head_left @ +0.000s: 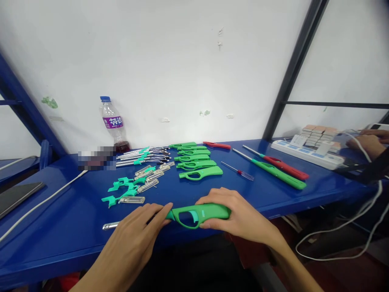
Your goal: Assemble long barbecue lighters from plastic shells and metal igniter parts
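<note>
A green long-nosed gas lighter (pixel 209 211) is held level between my two hands just over the front edge of the table. My left hand (pixel 138 227) is closed around its neck, and the metal tip pokes out to the left. My right hand (pixel 234 213) grips the green handle, thumb below and fingers on top. A teal trigger shows in the handle's opening. Beyond my hands lie several green handle shells (pixel 202 173) in a column. Left of them are clear fuel tanks (pixel 148 186), teal trigger pieces (pixel 131 190) and metal tubes with wires (pixel 129 163).
Right of the shells lie a screwdriver (pixel 243 174), a green lighter (pixel 278 175) and a red lighter (pixel 287 167). A red shell (pixel 216 144) is at the back. A bottle (pixel 113 123), a phone (pixel 18 197) and a white cable stand left. Another person's hand (pixel 369 144) is beside a power strip (pixel 306 155).
</note>
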`<state>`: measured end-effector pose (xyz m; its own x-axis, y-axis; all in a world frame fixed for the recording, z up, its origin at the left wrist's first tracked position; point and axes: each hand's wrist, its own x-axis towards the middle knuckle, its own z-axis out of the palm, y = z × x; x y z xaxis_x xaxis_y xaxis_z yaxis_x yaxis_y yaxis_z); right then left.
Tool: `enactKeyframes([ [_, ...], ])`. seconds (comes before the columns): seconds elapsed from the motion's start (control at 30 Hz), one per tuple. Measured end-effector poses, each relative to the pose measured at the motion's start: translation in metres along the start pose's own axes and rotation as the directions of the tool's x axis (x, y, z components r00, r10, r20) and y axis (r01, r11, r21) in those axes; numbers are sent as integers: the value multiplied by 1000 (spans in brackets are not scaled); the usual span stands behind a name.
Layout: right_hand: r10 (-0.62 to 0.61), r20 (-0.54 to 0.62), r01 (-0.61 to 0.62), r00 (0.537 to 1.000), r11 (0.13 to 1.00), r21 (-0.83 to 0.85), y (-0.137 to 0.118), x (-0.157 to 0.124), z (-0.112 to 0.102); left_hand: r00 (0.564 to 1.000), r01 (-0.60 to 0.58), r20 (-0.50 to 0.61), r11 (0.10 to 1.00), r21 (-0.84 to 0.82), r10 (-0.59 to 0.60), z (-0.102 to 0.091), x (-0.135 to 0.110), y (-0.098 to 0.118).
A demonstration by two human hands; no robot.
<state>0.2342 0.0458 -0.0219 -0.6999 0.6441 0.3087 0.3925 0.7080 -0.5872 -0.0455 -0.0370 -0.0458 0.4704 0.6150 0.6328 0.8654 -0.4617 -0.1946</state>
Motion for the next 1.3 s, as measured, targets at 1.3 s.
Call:
enactKeyframes([
  [1.3, 15, -111, 12, 994, 971, 240, 0, -6, -5, 980, -24, -200, 995, -99, 3, 5, 9, -1],
])
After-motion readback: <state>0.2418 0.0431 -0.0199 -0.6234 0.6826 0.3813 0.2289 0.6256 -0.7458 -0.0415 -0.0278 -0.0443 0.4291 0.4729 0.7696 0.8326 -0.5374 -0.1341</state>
